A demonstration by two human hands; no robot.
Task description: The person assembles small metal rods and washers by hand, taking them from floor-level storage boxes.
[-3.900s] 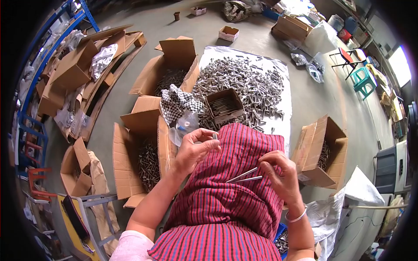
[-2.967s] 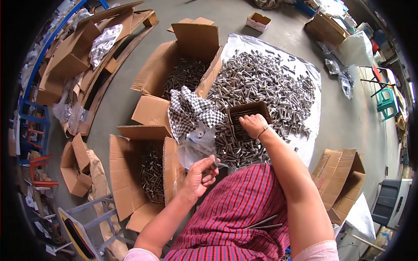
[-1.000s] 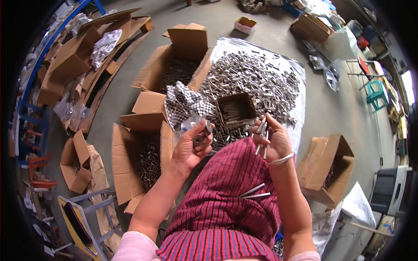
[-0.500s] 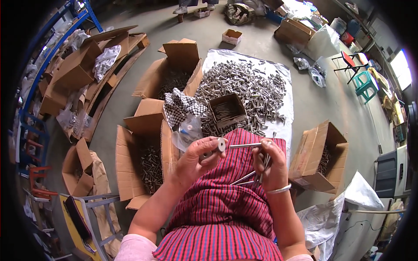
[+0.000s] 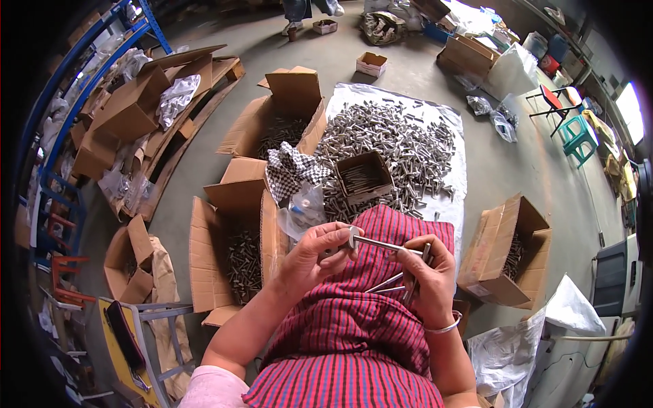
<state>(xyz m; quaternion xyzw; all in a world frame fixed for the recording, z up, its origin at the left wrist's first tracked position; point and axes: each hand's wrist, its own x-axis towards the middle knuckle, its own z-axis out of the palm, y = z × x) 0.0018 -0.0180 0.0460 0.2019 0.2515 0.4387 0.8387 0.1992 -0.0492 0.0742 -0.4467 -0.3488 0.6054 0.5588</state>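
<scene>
Moved closer since before, one metal rod (image 5: 382,244) pinched in the right hand (image 5: 433,272) seems to touch the disc (image 5: 354,235) gripped in the left hand (image 5: 307,257), and should stay square.

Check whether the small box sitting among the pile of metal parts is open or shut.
Open: no lid or flap covers the small box, and slim metal pieces show inside it from above.

No text can be read, though the cardboard box (image 5: 488,248) at right perhaps bears faint, blurred print.
</scene>
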